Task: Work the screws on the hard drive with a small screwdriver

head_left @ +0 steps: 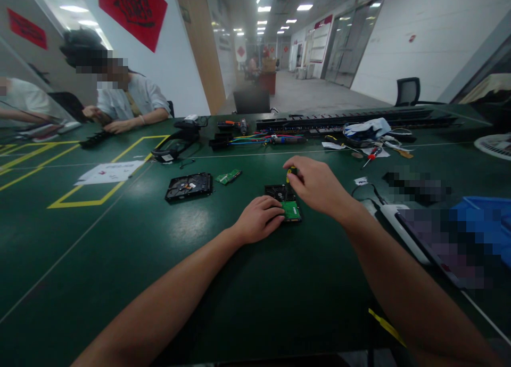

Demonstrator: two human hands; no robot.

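Note:
A small hard drive (272, 190) with a green circuit board (291, 211) on it lies on the green table (239, 271). My left hand (259, 219) rests on the drive's left side, fingers together and pressing its edge and board. Above the drive's right side, my right hand (313, 186) grips the yellow and black handle of a screwdriver (293, 171), which points down at the drive. Farther left lie a second, black hard drive (189, 187) and a loose green board (229, 176).
Cables (255, 140), a red-handled screwdriver (373, 154) and a cloth (367, 128) lie along the back. To the right are a tablet-like device (415, 239) and a blue bin (485, 218). A person (131, 98) sits at the far left.

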